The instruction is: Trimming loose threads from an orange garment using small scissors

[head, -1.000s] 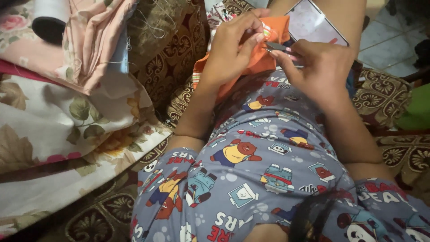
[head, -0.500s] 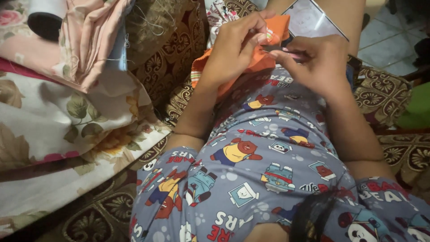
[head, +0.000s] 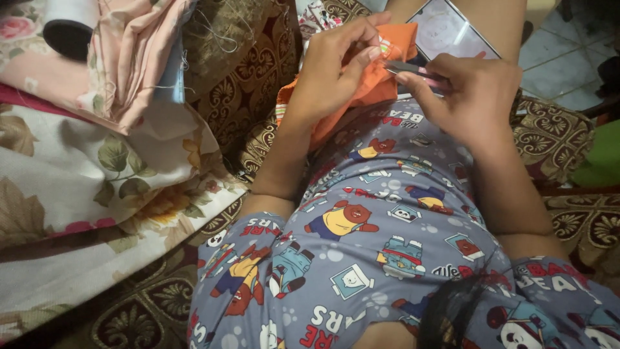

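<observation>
The left hand [head: 339,68] pinches a bit of orange cloth [head: 361,84] between the thumb and the fingers, up near the top of the cloth. The cloth lies on the person's lap, on the grey shirt with cartoon bears [head: 381,220]. The right hand [head: 468,94] holds a small thin tool [head: 407,68] tight in its fingers. The tip of the tool points at the cloth, right by the left thumb. A phone [head: 452,29] lies just behind the hands. A flowery sheet [head: 97,187] and a pink cloth [head: 129,58] are piled to the left
</observation>
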